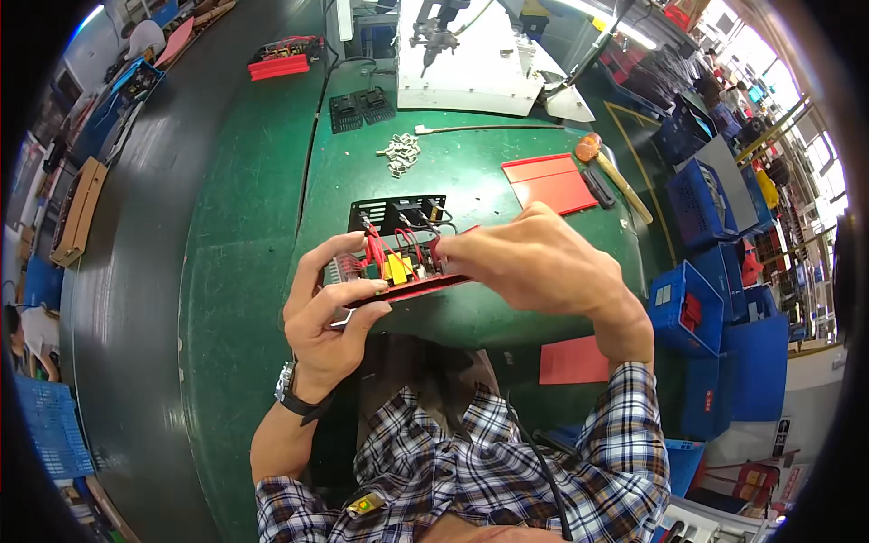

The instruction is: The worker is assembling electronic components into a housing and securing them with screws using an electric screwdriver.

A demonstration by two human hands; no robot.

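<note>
An opened electronic device in a red metal casing (425,290) is held before me. Its circuit board carries a yellow-wrapped transformer (396,269), and red wires (377,251) run toward a black slotted end panel (398,214) on its far side. My left hand (330,312) grips the casing's left end, thumb below and fingers above. At the right end, my right hand (548,262) is bent over with its fingers closed together by the wires and the casing's edge; its fingertips are partly hidden, so anything pinched there cannot be made out.
On the green table (244,271) lie a pile of small metal pieces (399,155), black slotted panels (362,109), a red panel (549,183), a black bar-shaped part (598,189) and a mallet (620,176). White equipment (466,63) stands behind. Blue bins (685,309) are at the right.
</note>
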